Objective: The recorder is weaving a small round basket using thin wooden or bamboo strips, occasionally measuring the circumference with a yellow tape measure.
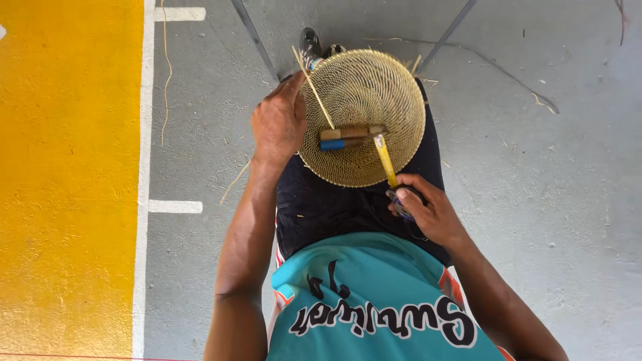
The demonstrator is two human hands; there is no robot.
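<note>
1. Landmark: the round woven basket (364, 113), resting on the person's lap, open side up toward the camera.
2. Left hand (279, 120) sits at the basket's left rim, fingers closed on the rim and pinching a thin straw strand (314, 90). The strand runs from beyond the upper-left rim diagonally down to the basket's centre.
3. Right hand (428, 212) is just below the basket's lower-right rim, clenched around the dark handle of a yellow-bladed tool (385, 160).
4. Key relation: the tool's long axis points up and slightly left from the right-hand grip, crossing the lower rim into the bowl. Its tip ends near the centre, close to the strand's lower end.
5. Two short stick-like tools (351, 137), one brown and one blue-ended, lie crosswise inside the basket, touching or just beside the yellow tip. They are the nearest obstruction.
6. Right hand is nearer the tool; left hand is nearer the strand.
7. Around the basket: grey floor with loose straw bits, a shoe (309, 45) above the top rim, yellow painted floor (67, 180) well to the left.
</note>
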